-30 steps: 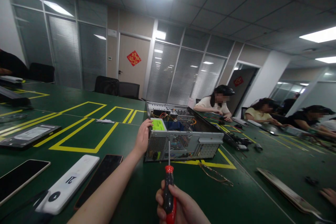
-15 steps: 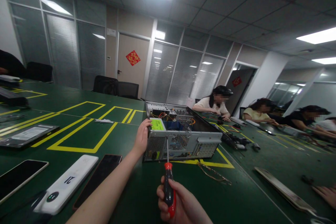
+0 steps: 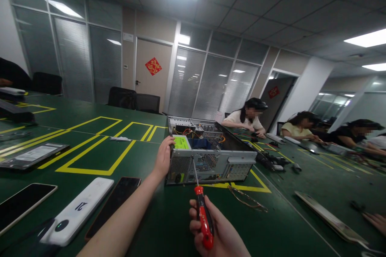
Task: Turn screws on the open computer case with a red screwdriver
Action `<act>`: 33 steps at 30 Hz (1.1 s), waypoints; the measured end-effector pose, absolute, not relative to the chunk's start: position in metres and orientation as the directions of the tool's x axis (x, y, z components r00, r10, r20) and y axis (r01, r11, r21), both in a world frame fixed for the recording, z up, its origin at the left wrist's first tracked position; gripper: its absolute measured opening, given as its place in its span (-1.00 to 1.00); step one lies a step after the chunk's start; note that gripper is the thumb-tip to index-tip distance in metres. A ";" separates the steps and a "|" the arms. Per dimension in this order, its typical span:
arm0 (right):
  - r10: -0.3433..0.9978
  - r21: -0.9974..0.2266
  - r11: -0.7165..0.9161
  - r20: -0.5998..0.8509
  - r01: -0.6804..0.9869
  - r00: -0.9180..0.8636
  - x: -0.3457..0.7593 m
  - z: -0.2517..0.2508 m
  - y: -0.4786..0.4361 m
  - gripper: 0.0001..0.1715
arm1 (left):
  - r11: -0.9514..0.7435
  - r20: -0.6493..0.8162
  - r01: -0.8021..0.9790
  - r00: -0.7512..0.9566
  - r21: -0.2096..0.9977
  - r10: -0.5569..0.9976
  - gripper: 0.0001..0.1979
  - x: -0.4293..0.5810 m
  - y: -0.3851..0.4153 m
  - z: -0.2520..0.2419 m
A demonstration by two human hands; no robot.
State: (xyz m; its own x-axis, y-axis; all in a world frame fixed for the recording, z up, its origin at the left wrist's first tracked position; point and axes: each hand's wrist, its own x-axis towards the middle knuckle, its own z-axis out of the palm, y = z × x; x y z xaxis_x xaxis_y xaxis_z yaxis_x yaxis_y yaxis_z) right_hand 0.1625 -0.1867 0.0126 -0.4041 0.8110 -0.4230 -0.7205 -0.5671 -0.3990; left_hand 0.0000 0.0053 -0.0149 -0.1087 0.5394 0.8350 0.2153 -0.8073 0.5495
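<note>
An open computer case lies on the green table, its rear panel facing me. My left hand rests against the case's left corner, fingertips at the yellow-green label on the power supply. In my right hand is a red and black screwdriver, fingers wrapped round its handle. The screwdriver's shaft points up and slightly left, with its tip at the rear panel near the edge of the power supply. Whether the tip sits in a screw is too small to tell.
Left of my forearm lie a white device, dark phones and a hard drive. Glasses lie right of the case. Cables and a long metallic object are farther right. Several people sit on the right.
My right hand and the screwdriver handle have shifted right and the handle has turned, tilting the shaft. My left hand stays on the case.
</note>
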 end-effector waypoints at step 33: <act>0.814 -0.278 -0.511 -0.459 -0.813 -0.355 0.168 0.027 -0.186 -0.55 | -0.806 0.833 0.214 -0.116 0.552 0.540 -0.62 0.001 0.004 -0.014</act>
State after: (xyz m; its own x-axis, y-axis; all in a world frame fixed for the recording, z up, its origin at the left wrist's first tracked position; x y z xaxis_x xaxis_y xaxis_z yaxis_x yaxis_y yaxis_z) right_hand 0.1676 -0.1858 0.0265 -0.3553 0.8144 -0.4589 -0.8130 -0.5115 -0.2783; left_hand 0.0007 0.0043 -0.0144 -0.1156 0.5405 0.8334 0.2142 -0.8057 0.5522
